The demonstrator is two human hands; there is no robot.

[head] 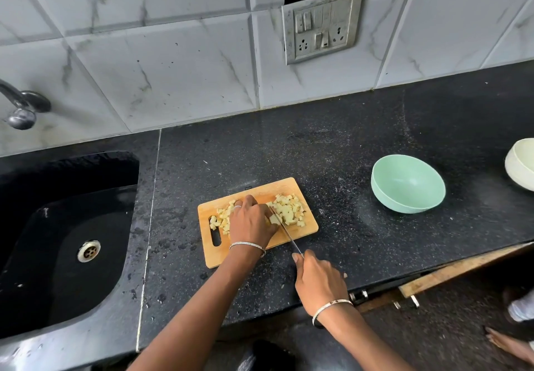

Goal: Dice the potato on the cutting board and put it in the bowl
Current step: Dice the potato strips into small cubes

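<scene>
Cutting board sits on the black counter, long axis left-right and skewed, with the right end farther from the person and the handle slot at the left end. All the potato is on the board, mostly diced: one heap toward the right end, a second toward the left end spilling to the slot. Left hand sits between the heaps, knuckles up, fingers curled down and clamping potato under them; what's under the palm is hidden. Right hand is off the board's near-right corner, wrapped around the knife handle, index finger along the top. Knife has its long axis diagonal, tip pointing away from the person and slightly left, blade just beside the left thumb and against the right heap's near edge. Green bowl is upright on the counter, right of the board, well apart. White bowl is cut off at the right edge. Sink is left of the board.
</scene>
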